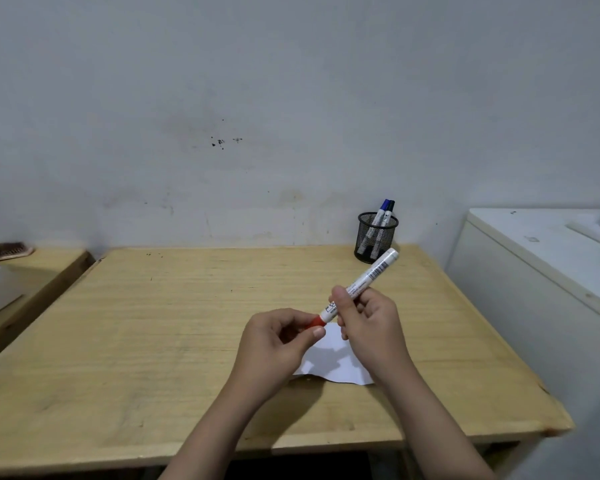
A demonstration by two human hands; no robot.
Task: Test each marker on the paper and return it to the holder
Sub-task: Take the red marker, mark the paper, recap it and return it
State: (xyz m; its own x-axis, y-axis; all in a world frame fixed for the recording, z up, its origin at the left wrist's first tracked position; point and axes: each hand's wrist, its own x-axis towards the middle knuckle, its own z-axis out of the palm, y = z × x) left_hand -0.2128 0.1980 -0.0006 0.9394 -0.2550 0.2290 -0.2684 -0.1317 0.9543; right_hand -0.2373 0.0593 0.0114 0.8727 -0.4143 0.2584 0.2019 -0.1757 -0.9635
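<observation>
A white marker [368, 277] with a red cap [316, 321] is held tilted above the wooden table [160, 327]. My right hand [368, 320] grips its white barrel near the middle. My left hand [278, 341] pinches the red cap end between thumb and fingers. Under both hands lies a small white sheet of paper [329, 362], partly hidden by them. At the table's back right stands a black mesh holder [376, 239] with a blue-capped marker [382, 209] and a black-capped marker [390, 211] in it.
A white cabinet [534, 271] stands right of the table. A second wooden table [25, 271] sits at the left with a brush [4, 251] on it. A pale wall runs along the table's back edge.
</observation>
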